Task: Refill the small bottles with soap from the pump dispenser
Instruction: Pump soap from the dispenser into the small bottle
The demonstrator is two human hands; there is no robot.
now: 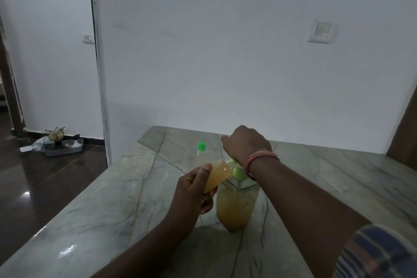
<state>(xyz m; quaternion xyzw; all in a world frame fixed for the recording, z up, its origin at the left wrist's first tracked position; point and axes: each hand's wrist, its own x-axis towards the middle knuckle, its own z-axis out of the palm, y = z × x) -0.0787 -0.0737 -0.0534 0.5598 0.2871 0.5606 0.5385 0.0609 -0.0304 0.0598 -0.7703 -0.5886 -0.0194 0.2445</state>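
My left hand [194, 189] grips a small clear bottle [217, 174] full of orange-yellow soap, tilted, with its upper end next to the green pump head [237, 170]. The pump dispenser [234, 205], a clear square bottle about two-thirds full of the same soap, stands on the marble table [112, 210]. My right hand [246, 142] hovers beyond and above the pump, back towards me and fingers curled; what its palm holds is hidden. Its wrist covers part of the pump. A second small bottle with a green cap [201, 146] stands upright behind, left of my right hand.
The table meets a white wall along its far edge and drops off at the left to a dark floor. A grey tray [64, 146] of oddments lies on that floor. A brown wooden panel [404, 137] rises at the right.
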